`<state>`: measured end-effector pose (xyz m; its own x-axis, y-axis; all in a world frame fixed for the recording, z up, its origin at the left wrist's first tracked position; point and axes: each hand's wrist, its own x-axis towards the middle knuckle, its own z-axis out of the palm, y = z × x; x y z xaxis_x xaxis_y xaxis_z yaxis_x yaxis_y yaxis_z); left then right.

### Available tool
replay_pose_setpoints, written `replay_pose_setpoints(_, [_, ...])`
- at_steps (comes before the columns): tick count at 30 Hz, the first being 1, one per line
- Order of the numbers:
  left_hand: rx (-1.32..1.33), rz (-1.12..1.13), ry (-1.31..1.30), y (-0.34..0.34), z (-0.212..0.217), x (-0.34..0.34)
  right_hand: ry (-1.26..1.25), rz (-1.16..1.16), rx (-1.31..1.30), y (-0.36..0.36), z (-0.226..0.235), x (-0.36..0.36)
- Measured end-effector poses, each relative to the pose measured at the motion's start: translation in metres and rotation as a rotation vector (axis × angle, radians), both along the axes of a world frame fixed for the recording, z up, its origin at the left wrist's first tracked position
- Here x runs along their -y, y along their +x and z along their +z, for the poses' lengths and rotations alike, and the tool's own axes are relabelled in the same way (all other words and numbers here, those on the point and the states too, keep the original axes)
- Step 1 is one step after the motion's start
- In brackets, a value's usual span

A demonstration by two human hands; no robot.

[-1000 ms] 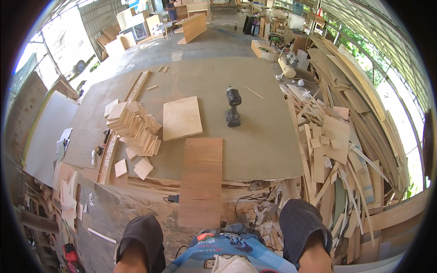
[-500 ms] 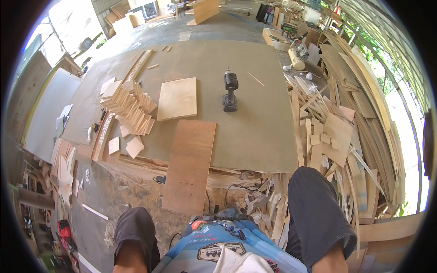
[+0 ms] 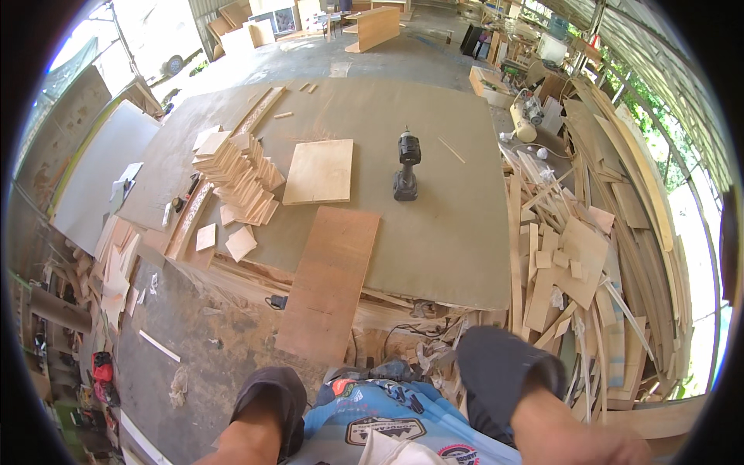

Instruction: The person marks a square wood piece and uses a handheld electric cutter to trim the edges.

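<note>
At the lower right edge, my right hand is partly in view at the end of a bent arm, low and close to my body. Blur hides its fingers. My left arm shows below its dark sleeve, but the left hand lies outside the picture. Both arms are apart from the worktable. On its top a black cordless drill lies to the right of a square wooden panel. A long reddish-brown board overhangs the near edge. Left of the panel lean stacked small wooden squares.
Scrap wood strips pile up right of the table, beside long leaning boards. An air compressor stands behind them. Cables and debris lie under the table's near edge. A white strip lies on the floor at left.
My arms have drawn inward, and the right hand has come into view at the lower right. The whole scene has shifted slightly right and down; the things on the table lie as before.
</note>
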<state>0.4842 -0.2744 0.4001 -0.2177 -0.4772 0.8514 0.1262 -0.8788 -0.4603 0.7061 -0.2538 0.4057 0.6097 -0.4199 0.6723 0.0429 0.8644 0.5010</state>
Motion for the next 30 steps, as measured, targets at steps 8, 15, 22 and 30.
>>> replay_pose_setpoints(8, [0.018, 0.016, 0.069, 0.02, -0.013, -0.011, -0.626, 0.171, 0.198, -0.031, -0.048, 0.001])
replay_pose_setpoints(15, [0.274, 0.46, -0.176, 0.01, -0.002, 0.011, -0.607, 0.359, 0.34, -0.028, -0.058, 0.004])
replay_pose_setpoints(22, [0.103, -0.178, -0.239, 0.037, -0.016, -0.002, -0.625, 0.388, 0.293, -0.043, -0.056, 0.013])
replay_pose_setpoints(30, [-0.032, -1.057, -1.202, 0.041, -0.033, 0.03, -0.66, 0.31, 0.353, -0.052, -0.071, 0.002])
